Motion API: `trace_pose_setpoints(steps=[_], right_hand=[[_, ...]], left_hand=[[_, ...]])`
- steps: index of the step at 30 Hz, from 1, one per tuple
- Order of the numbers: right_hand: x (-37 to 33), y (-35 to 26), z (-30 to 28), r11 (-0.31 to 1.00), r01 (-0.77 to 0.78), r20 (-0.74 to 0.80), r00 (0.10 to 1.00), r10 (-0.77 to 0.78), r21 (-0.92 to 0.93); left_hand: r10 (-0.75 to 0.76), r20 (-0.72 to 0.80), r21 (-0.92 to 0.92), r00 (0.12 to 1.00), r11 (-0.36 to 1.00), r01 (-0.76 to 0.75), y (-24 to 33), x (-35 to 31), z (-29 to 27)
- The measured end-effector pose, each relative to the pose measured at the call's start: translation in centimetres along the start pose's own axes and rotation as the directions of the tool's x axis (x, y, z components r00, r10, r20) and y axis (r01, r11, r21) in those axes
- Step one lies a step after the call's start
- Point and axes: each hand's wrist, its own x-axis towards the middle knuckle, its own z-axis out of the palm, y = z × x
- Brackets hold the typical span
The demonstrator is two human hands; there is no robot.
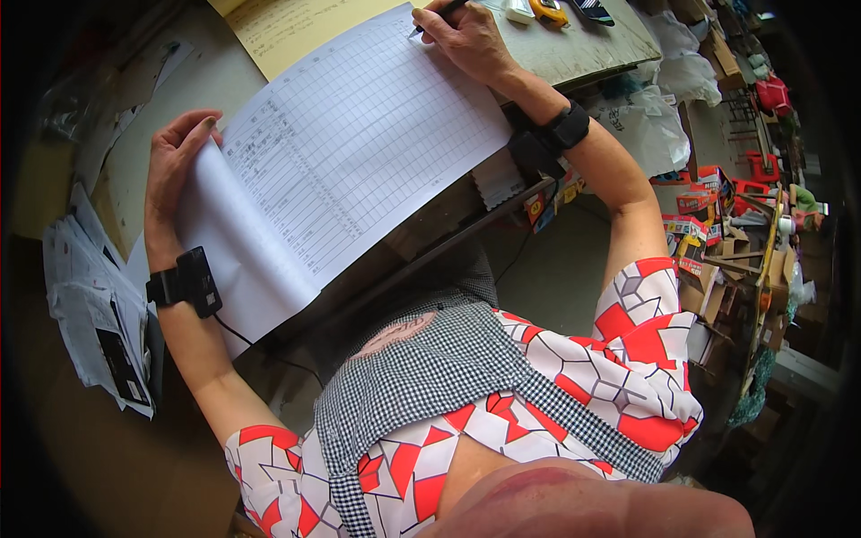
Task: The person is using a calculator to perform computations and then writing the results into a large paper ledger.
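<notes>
A large white gridded form [359, 152] lies across the desk in front of me, with rows of small writing down its left part. Its left side curls up into a loose roll. My left hand [179, 161] is closed on that curled edge, thumb on top and fingers bent at the far end. At the form's far right corner, my right hand [468, 43] grips a black pen [451, 8], its tip at the paper's upper edge. Whether the tip touches the paper I cannot tell. A yellow sheet with handwriting [278, 40] lies partly under the form's far side.
On the desk [574, 45] at far right are a yellow tape measure [548, 13], a small white item [519, 11] and a dark phone-like device [593, 11]. A stack of papers [94, 296] stands at left. Plastic bags [650, 130] and coloured boxes [691, 238] crowd the right.
</notes>
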Motion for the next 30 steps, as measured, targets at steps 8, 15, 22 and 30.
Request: trace_pose_setpoints(steps=[8, 15, 22, 30], right_hand=[[-0.1, -0.8, -0.2, 0.997, -0.076, 0.005, 0.997, 0.076, 0.017], [-0.1, -0.7, 0.1, 0.997, -0.077, -0.008, 0.997, 0.077, -0.011], [-0.1, -0.4, 0.1, 0.997, -0.075, -0.006, 0.997, 0.075, -0.036], [-0.3, -0.5, 0.0, 0.994, -0.108, -0.049, 0.993, 0.108, 0.003]], left_hand=[[-0.027, -0.015, 0.008, 1.000, 1.000, 0.027, 0.6, -0.3, 0.4], [-0.016, 0.004, 0.002, 1.000, 1.000, 0.016, -0.4, -0.1, -0.2], [0.000, 0.011, 0.018, 1.000, 1.000, -0.001, -0.6, -0.3, -0.5], [-0.011, 0.004, -0.011, 1.000, 1.000, 0.011, 0.0, -0.1, -0.1]])
